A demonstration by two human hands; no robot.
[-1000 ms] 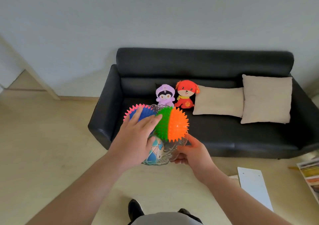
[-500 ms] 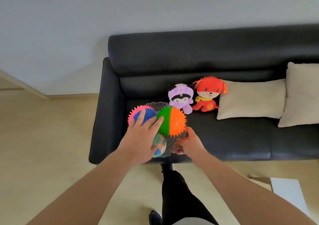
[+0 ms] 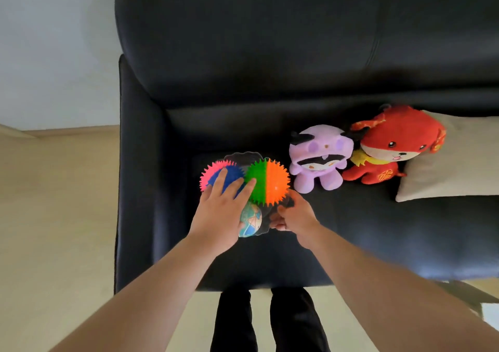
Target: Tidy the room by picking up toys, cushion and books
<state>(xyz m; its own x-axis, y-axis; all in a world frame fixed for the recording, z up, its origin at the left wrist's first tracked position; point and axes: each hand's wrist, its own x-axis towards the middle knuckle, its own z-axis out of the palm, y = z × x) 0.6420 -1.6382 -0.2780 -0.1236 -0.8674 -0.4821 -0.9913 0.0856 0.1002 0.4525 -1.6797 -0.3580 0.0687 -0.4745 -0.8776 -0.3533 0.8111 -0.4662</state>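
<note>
A clear plastic bowl (image 3: pixel 244 156) carries a pink-and-blue spiky ball (image 3: pixel 216 172), a green-and-orange spiky ball (image 3: pixel 270 181) and a small globe-patterned ball (image 3: pixel 251 220). It is low over the left end of the black sofa seat (image 3: pixel 378 224). My left hand (image 3: pixel 218 211) lies across the balls with straight fingers, pressing them down. My right hand (image 3: pixel 294 215) pinches the bowl's near right rim. A purple plush toy (image 3: pixel 318 160) and a red plush dog (image 3: pixel 388 146) sit on the seat to the right. A beige cushion (image 3: pixel 453 168) leans behind the dog.
The sofa's left armrest (image 3: pixel 135 189) runs beside the bowl. Pale wooden floor (image 3: pixel 54 216) lies to the left. My legs in dark trousers (image 3: pixel 270 322) stand against the sofa's front edge. A white object's corner (image 3: pixel 490 312) shows at the bottom right.
I have stepped up to the sofa, which now fills the view. The bowl of balls, still held in both hands, has come down over the left end of the seat.
</note>
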